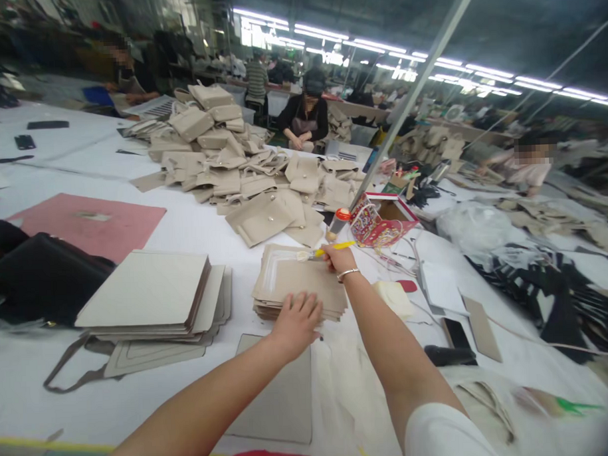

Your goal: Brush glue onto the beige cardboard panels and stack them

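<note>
A stack of beige panels [306,281] lies on the white table in front of me. My left hand [298,324] rests on its near edge, fingers spread flat. In my right hand [339,257] is a brush with a yellow handle [345,244], gripped over the stack's far right part. The brush's pale head touches or hovers just over the top panel, where a whitish wet-looking band runs along the far and left edges. Below my left forearm lies a flat grey panel [280,395].
A taller stack of grey-beige boards [144,290] stands to the left, a pink sheet [99,225] behind it. Beige pouches [263,213] are heaped beyond. A red-lidded jar [340,221] and a patterned box [378,222] stand near a slanted pole. A co-worker [306,115] sits opposite.
</note>
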A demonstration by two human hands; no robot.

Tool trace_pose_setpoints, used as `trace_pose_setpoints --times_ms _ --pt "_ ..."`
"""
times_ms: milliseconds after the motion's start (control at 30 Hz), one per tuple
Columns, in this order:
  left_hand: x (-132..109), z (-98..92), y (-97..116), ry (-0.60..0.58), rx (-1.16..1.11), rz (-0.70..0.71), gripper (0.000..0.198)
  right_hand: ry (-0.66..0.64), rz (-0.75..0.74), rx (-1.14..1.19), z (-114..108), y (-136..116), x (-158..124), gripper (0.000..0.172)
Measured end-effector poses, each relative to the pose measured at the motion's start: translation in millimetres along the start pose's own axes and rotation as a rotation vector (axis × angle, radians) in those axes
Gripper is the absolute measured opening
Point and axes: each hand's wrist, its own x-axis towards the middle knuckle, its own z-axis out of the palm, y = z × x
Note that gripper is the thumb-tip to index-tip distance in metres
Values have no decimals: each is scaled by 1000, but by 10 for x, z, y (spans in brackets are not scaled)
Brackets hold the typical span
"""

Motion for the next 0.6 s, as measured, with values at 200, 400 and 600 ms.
trace_pose_setpoints --times_ms 200,400,600 --pt "89 -13 0 36 2 -5 46 120 -157 -195 -780 157 -205 27" --pt "239 -143 -56 -9 63 -36 43 -128 -745 -777 -779 376 -985 28" --pt "265 -257 -36 -56 70 2 37 -169 -830 -825 -976 658 -1919 27"
